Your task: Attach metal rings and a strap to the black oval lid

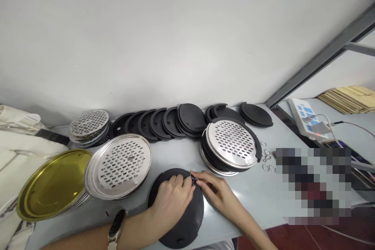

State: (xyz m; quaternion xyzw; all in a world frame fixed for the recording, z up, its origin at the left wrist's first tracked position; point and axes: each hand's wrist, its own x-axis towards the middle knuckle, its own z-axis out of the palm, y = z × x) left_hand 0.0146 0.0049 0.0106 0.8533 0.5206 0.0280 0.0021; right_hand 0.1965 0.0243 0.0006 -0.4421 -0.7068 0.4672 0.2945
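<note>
Evidently, Close Fingerwork at the Rim

Stacks and rows of round parts crowd a pale table (258, 199). Toward its left end lean a gold tray (55, 187) and, overlapping it, a perforated metal plate (123, 164). Right of centre sits a perforated-topped stack (231, 140); behind, black discs (191, 117) overlap along the wall.

Nearest the person, a black disc (187, 222) lies flat on the table, partly under the left hand (172, 199), whose fingers curl toward its far edge. The right hand (215, 191) pinches a small metal ring (191, 177) there between thumb and forefinger. Judging by this, the step is working the ring into place at the rim; the next move seems to call for a steady disc and a fine twist. More loose rings (265, 168) lie beside the stack.

The left fingertips are tucked out of sight, so their grip cannot be told, nor whether the ring already passes through anything. A pixelated patch (313, 183) masks the table's right side, and the lower frame edge cuts off both forearms.
</note>
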